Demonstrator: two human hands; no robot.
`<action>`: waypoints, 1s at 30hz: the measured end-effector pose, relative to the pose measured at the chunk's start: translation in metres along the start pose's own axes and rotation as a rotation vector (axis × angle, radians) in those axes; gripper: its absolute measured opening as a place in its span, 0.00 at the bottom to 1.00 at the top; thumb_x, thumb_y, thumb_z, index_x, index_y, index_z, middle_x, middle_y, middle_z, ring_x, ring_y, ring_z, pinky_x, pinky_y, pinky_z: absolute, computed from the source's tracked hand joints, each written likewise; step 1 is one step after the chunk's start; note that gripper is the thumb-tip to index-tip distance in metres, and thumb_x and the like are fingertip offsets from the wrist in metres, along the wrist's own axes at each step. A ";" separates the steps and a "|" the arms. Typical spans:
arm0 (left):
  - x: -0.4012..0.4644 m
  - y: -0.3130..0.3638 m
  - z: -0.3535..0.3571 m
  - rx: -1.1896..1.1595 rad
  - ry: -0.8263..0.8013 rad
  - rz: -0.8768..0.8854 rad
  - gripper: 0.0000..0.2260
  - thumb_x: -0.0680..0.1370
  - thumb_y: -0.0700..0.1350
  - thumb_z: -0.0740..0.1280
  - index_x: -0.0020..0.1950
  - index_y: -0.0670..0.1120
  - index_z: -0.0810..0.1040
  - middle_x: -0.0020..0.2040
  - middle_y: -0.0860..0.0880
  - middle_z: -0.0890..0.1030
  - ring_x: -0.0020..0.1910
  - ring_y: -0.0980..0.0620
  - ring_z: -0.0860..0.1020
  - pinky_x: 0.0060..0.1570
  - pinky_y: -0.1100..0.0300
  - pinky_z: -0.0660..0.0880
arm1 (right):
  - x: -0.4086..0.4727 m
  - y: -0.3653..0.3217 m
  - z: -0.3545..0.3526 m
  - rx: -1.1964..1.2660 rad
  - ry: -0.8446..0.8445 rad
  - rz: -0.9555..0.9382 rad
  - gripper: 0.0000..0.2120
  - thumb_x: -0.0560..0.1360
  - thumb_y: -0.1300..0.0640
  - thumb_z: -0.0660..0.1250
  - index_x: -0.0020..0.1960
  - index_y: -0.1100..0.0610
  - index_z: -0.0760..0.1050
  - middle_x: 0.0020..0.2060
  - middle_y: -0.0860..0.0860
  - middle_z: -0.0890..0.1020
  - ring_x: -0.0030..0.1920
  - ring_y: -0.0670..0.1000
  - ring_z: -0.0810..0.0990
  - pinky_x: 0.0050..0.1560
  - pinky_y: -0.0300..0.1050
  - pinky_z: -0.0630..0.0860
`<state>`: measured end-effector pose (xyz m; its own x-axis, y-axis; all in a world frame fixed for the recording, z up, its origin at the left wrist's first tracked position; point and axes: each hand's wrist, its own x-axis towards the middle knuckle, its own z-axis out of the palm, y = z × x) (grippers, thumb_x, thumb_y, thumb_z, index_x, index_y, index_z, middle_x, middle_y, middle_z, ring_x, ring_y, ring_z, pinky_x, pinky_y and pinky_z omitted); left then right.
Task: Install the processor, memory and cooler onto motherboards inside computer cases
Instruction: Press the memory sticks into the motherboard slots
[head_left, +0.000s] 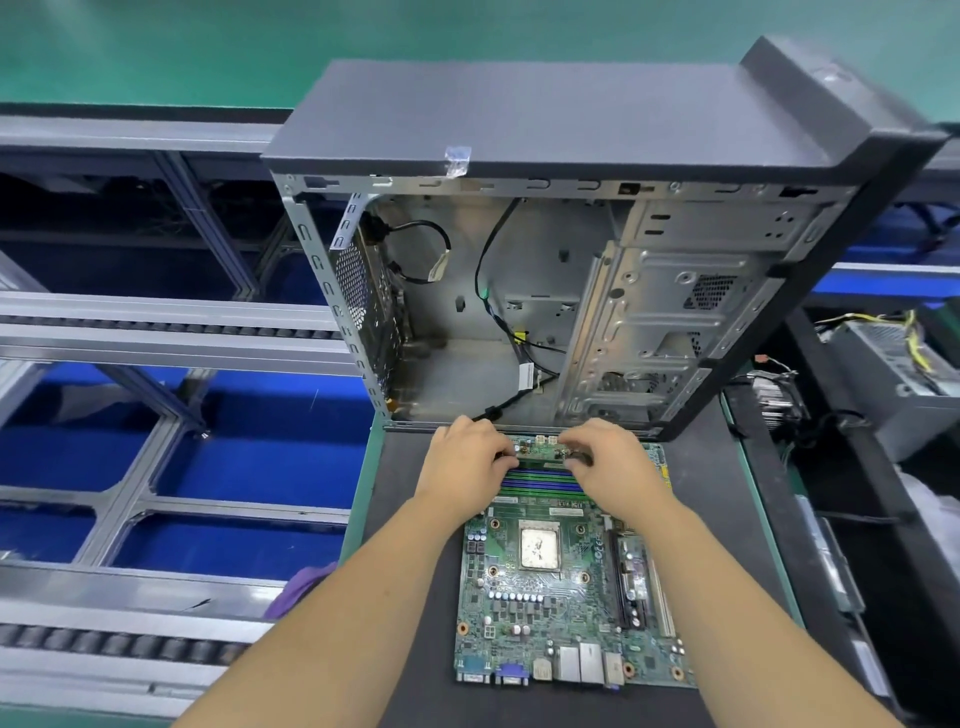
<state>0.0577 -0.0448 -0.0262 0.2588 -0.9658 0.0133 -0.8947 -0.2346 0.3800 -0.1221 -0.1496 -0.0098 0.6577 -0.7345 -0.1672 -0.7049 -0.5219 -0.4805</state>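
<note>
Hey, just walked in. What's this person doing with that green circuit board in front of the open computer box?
A person is fitting a memory stick into the motherboard, which lies flat on a dark mat in front of the open computer case, not yet inside it. The left hand and the right hand each grip one end of the stick at the board's far edge, beside the coloured memory slots. The processor already sits mid-board with no cooler on it.
</note>
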 end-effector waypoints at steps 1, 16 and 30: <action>-0.001 -0.001 0.001 -0.024 0.000 -0.014 0.08 0.81 0.54 0.64 0.53 0.55 0.83 0.52 0.55 0.79 0.55 0.50 0.71 0.55 0.54 0.66 | -0.003 0.008 -0.004 0.041 0.004 0.023 0.14 0.78 0.62 0.70 0.63 0.55 0.82 0.55 0.50 0.80 0.56 0.51 0.78 0.64 0.49 0.74; -0.012 -0.008 0.007 -0.363 0.074 -0.259 0.08 0.79 0.57 0.67 0.51 0.57 0.84 0.50 0.58 0.80 0.55 0.51 0.75 0.59 0.50 0.72 | -0.012 0.026 0.001 0.255 0.073 0.167 0.06 0.79 0.50 0.72 0.44 0.48 0.86 0.42 0.42 0.82 0.44 0.42 0.78 0.45 0.39 0.72; 0.006 -0.021 0.012 -0.741 -0.087 -0.742 0.26 0.67 0.58 0.79 0.57 0.52 0.71 0.53 0.49 0.77 0.62 0.43 0.74 0.64 0.45 0.71 | 0.015 0.020 -0.015 0.257 -0.124 0.491 0.31 0.68 0.41 0.80 0.26 0.56 0.62 0.22 0.50 0.65 0.31 0.53 0.71 0.37 0.46 0.64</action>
<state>0.0734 -0.0469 -0.0447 0.5975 -0.6189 -0.5098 -0.0684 -0.6728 0.7366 -0.1304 -0.1771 -0.0093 0.3067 -0.7994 -0.5165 -0.8587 0.0017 -0.5126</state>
